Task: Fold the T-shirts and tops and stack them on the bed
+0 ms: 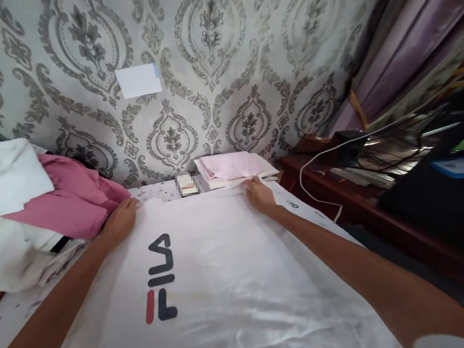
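A white T-shirt [226,255] with FILA lettering lies spread out before me, its print turned sideways. Its lower part shows wrinkles, while the far part is fairly smooth. At its far left corner, my left hand [123,221] is closed on the fabric, close to a pink garment. My right hand [259,194] pinches the far edge on the right, just in front of a folded stack of pale pink and white clothes [231,166]. Both arms reach forward along the shirt's sides.
A heap of white and pink clothes [74,190] lies at the left. Between heap and stack sits a small blurred box [187,184]. On the right stands a dark red desk [375,211] with a white cable [314,159]. A patterned wall [277,64] rises behind.
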A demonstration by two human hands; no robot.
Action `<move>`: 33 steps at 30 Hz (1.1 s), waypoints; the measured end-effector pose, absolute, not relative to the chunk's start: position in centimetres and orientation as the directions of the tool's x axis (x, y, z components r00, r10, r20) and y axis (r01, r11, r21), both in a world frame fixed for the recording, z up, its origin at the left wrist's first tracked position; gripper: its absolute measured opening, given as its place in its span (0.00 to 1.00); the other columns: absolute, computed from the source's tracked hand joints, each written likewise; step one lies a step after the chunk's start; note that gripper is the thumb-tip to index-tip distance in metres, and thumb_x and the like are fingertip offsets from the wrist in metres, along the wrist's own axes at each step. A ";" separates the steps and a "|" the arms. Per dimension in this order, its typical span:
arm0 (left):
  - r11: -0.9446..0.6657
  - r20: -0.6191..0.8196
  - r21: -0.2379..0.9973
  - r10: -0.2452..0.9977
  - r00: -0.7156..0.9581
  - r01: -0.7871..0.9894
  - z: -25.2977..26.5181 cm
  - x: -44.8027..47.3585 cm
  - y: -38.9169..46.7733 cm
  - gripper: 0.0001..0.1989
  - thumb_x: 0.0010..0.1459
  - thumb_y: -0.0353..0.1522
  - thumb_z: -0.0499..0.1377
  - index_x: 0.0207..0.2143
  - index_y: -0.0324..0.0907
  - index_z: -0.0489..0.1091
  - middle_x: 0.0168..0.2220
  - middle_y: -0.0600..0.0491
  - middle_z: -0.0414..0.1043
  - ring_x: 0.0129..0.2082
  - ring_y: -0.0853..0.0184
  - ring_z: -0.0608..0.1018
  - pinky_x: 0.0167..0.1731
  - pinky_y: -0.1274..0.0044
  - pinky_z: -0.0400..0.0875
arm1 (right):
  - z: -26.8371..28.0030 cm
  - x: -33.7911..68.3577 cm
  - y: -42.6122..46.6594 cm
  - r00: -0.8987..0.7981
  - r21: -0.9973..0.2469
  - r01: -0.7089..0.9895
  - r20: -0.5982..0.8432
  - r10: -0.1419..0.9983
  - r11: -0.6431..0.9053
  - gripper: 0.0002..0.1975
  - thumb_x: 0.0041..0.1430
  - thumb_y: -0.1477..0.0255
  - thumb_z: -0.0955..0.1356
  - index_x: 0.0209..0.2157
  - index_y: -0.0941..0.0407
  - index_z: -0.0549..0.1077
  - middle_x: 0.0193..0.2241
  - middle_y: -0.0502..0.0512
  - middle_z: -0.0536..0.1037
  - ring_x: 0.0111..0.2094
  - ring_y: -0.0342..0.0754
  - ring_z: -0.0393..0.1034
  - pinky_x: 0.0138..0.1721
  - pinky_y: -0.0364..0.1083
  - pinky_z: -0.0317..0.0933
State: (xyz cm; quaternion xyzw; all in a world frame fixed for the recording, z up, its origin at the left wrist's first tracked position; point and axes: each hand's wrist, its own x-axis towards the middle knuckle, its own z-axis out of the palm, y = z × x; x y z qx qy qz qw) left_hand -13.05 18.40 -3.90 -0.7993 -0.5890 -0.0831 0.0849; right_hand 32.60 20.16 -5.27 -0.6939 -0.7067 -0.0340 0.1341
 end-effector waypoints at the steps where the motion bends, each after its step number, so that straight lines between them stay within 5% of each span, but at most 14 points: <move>1: -0.277 0.189 -0.036 0.942 0.279 0.960 -3.4 -12.8 19.5 0.25 0.62 0.23 0.45 0.61 0.34 0.60 0.64 0.37 0.61 0.64 0.55 0.65 0.63 0.64 0.58 | -5.2 32.6 20.7 0.039 -0.135 0.991 0.238 0.970 -0.007 0.21 0.67 0.76 0.56 0.58 0.58 0.66 0.56 0.69 0.67 0.47 0.57 0.71 0.43 0.51 0.66; 4: -0.220 0.049 -0.028 0.974 0.221 0.975 -2.6 -12.7 22.7 0.28 0.59 0.21 0.49 0.63 0.31 0.58 0.65 0.34 0.59 0.64 0.52 0.65 0.62 0.64 0.59 | -5.2 32.6 21.6 0.098 -0.121 0.990 0.232 0.968 -0.071 0.22 0.66 0.77 0.56 0.58 0.56 0.66 0.56 0.67 0.66 0.45 0.56 0.71 0.39 0.50 0.65; 10: -0.158 -0.082 -0.014 0.984 0.157 0.987 -2.1 -13.6 25.6 0.24 0.54 0.24 0.52 0.54 0.26 0.66 0.55 0.40 0.72 0.51 0.59 0.76 0.52 0.74 0.66 | -5.0 32.8 21.8 0.109 -0.081 0.993 0.267 0.957 -0.090 0.17 0.65 0.75 0.57 0.51 0.57 0.71 0.56 0.66 0.67 0.41 0.54 0.71 0.34 0.48 0.60; 16: -0.147 0.023 0.006 0.989 0.146 0.989 -0.1 -13.5 23.3 0.16 0.53 0.28 0.55 0.45 0.39 0.70 0.49 0.43 0.75 0.50 0.54 0.76 0.48 0.71 0.69 | -4.8 33.8 20.8 0.085 -0.131 0.991 0.353 0.932 -0.041 0.10 0.61 0.74 0.62 0.42 0.57 0.72 0.41 0.62 0.78 0.35 0.53 0.70 0.31 0.46 0.55; 22: -0.356 0.272 0.184 0.914 0.301 0.916 2.5 -14.7 12.9 0.09 0.51 0.30 0.52 0.37 0.43 0.65 0.41 0.50 0.73 0.40 0.60 0.75 0.42 0.71 0.68 | -5.1 36.5 15.9 -0.012 -0.231 0.964 0.460 0.888 0.133 0.05 0.56 0.74 0.64 0.35 0.55 0.71 0.33 0.57 0.80 0.32 0.51 0.71 0.31 0.45 0.56; 27: -0.411 0.146 0.152 0.909 0.391 0.899 0.3 -15.4 3.3 0.07 0.53 0.29 0.50 0.35 0.44 0.64 0.37 0.51 0.72 0.38 0.61 0.73 0.39 0.72 0.67 | -6.9 38.2 10.0 -0.125 -0.204 0.954 0.403 0.907 0.222 0.07 0.57 0.73 0.63 0.36 0.53 0.71 0.37 0.56 0.80 0.33 0.52 0.73 0.32 0.46 0.60; 33: -0.447 0.171 0.014 0.882 0.439 0.894 -2.7 -15.1 0.6 0.17 0.59 0.26 0.47 0.47 0.43 0.69 0.44 0.46 0.73 0.45 0.57 0.73 0.45 0.66 0.68 | -7.2 37.5 7.8 -0.165 -0.100 0.972 0.350 0.922 0.212 0.14 0.60 0.75 0.59 0.42 0.56 0.74 0.44 0.60 0.79 0.39 0.54 0.74 0.35 0.48 0.63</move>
